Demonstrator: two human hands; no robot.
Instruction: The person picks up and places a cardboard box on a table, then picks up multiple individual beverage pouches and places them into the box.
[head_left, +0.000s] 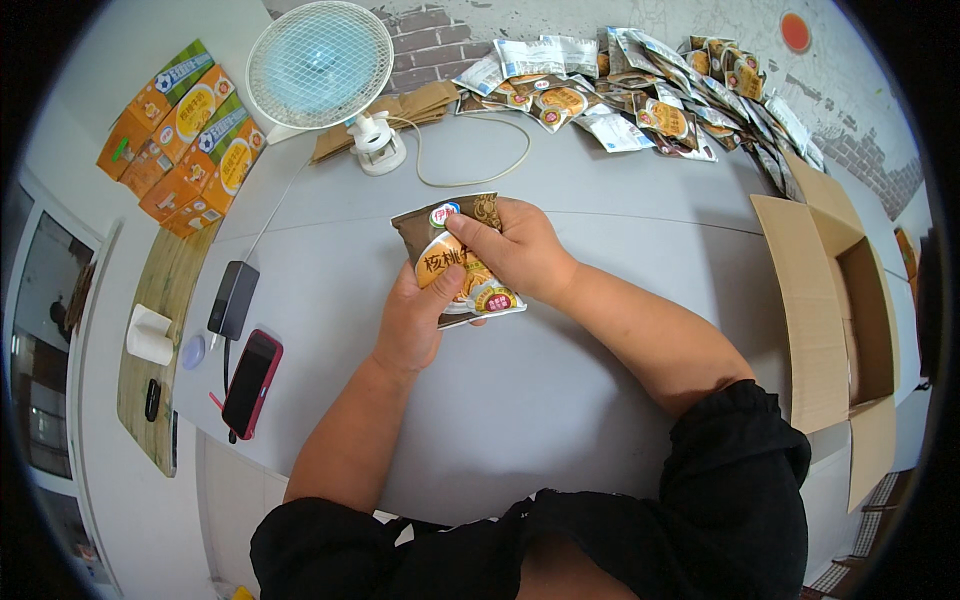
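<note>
Both of my hands grip a brown and orange printed drink pouch (474, 289) above the middle of the grey table (495, 420). My left hand (416, 311) holds its lower left side, the thumb lying across the front. From the upper right, my right hand (525, 247) presses its thumb on the pouch near the red and white logo. The pouch is slightly tilted, printed front towards me. Its back and most of my fingers behind it are hidden.
Similar pouches (562, 105) lie heaped at the back. An open cardboard box (817, 315) stands at the right. A clip fan (322, 67) and flattened brown cardboard (420, 101) are at the back left. Orange cartons (199, 127), a power adapter (234, 300) and a smartphone (251, 386) lie left.
</note>
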